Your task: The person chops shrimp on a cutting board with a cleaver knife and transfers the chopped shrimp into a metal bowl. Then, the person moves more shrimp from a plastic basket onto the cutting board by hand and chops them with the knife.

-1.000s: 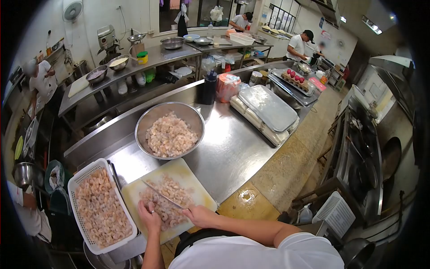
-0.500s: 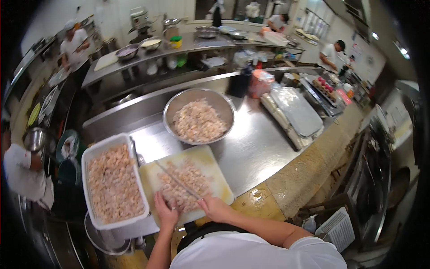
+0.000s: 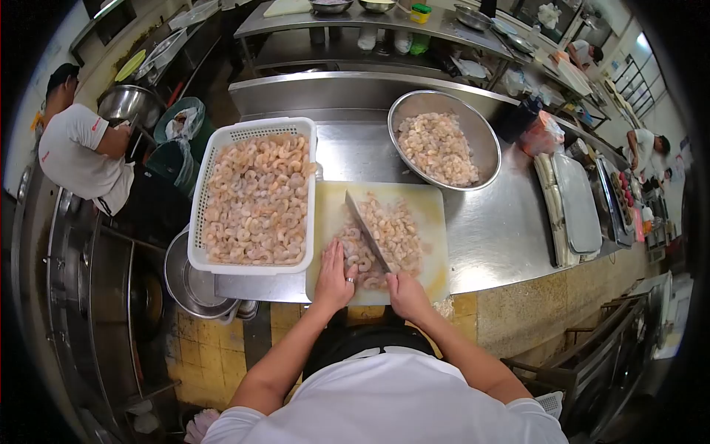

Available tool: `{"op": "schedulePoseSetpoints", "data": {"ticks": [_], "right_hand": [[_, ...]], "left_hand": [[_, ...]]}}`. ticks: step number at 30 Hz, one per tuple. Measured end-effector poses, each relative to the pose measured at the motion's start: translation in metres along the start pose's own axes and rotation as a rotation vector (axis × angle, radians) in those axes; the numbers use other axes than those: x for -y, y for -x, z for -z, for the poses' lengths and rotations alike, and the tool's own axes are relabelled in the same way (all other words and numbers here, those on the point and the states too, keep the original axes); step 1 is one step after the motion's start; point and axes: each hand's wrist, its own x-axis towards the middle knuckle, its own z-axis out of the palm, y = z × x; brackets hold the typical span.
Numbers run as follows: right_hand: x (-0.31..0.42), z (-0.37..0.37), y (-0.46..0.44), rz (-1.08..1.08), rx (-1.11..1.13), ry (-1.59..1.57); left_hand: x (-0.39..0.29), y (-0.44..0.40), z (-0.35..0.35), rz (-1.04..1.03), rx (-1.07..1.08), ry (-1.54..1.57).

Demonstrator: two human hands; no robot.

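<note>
My right hand grips a knife, its blade slanting up and left across peeled shrimp on a pale, yellow-stained cutting board. To the blade's left, my left hand, wearing a ring, rests with fingers stretched out against shrimp at the board's left side. Left of the board stands a white perforated basket filled with whole peeled shrimp. Behind the board, to the right, a steel bowl contains shrimp pieces.
A steel counter carries the board, basket and bowl. Trays lie at its right end. Below the basket is a metal pot. A co-worker stands at the left near green bins; others work at the far right.
My view has turned left and tilted down, so basket, board and bowl appear farther right and higher. Both hands stay at the board, the knife still in the right one.
</note>
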Motion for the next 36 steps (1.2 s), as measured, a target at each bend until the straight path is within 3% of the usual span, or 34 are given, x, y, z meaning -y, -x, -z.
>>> {"op": "schedulePoseSetpoints", "data": {"ticks": [3, 6, 9, 14, 21, 24, 28, 36], "right_hand": [[-0.008, 0.004, -0.018, 0.049, 0.031, -0.059], [0.031, 0.042, -0.001, 0.038, -0.012, -0.113], [0.045, 0.063, 0.022, -0.087, -0.007, -0.206], [-0.023, 0.016, 0.016, -0.053, -0.033, -0.055], [0.016, 0.052, 0.035, -0.082, 0.011, -0.169], [0.005, 0.032, 0.052, -0.123, 0.053, -0.073], [-0.018, -0.009, 0.016, -0.049, -0.057, -0.039], [0.017, 0.041, 0.027, -0.053, -0.109, -0.094]], "left_hand": [[0.002, 0.002, 0.003, -0.022, 0.024, -0.011], [0.007, 0.007, 0.003, -0.034, 0.043, -0.006], [-0.012, 0.013, 0.013, -0.087, 0.024, -0.038], [-0.018, 0.016, 0.01, -0.042, 0.064, -0.038], [-0.011, 0.015, 0.001, -0.061, 0.056, -0.089], [-0.011, 0.016, 0.001, -0.057, 0.047, -0.062], [-0.012, 0.014, 0.002, -0.06, 0.055, -0.086], [-0.007, 0.018, -0.002, -0.054, 0.093, -0.102]]}}
